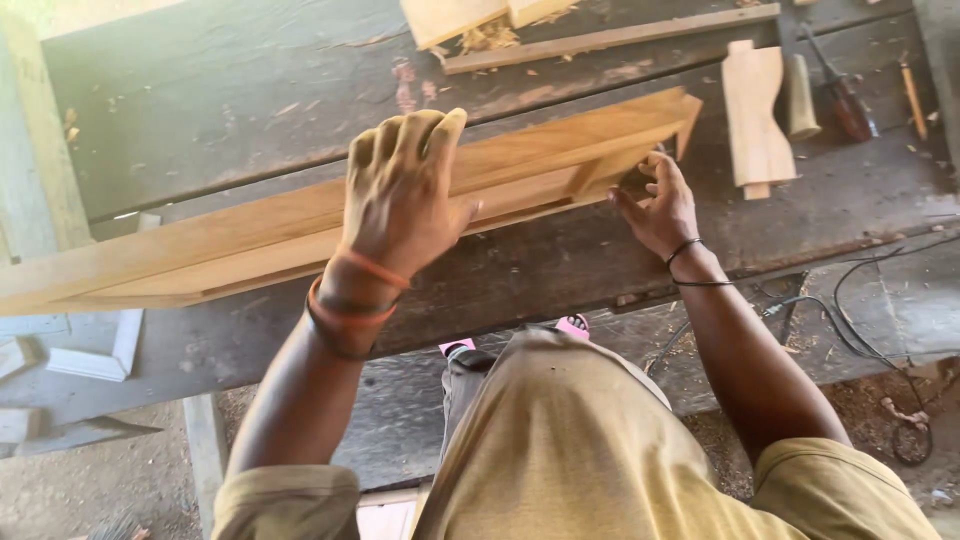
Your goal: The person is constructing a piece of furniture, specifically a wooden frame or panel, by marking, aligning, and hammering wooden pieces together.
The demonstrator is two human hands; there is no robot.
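A long wooden frame piece (250, 240) of light colour lies slantwise across the dark workbench (200, 110), from the left edge up toward the middle of the far side. The left hand (405, 190) rests on top of this piece near its middle, with the fingers close together and curled over the far upper edge, the thumb pressed on the near side. An orange band (350, 300) sits on the left wrist. The right hand (660, 205) is at the right end of the piece, just under it, with the fingers bent and a little apart; the fingertips touch the end of the wood, but I cannot tell if they really pinch something there. A thin black band (685, 250) goes around the right wrist.

Near the far right corner of the bench lies a shaped block of pale wood (757, 115), and beside it a chisel with a wooden handle (835, 85). At the far edge, a thin wood strip (610, 38) lies with some shavings (490, 35). Black cables (860, 320) hang below the near right edge of the bench.
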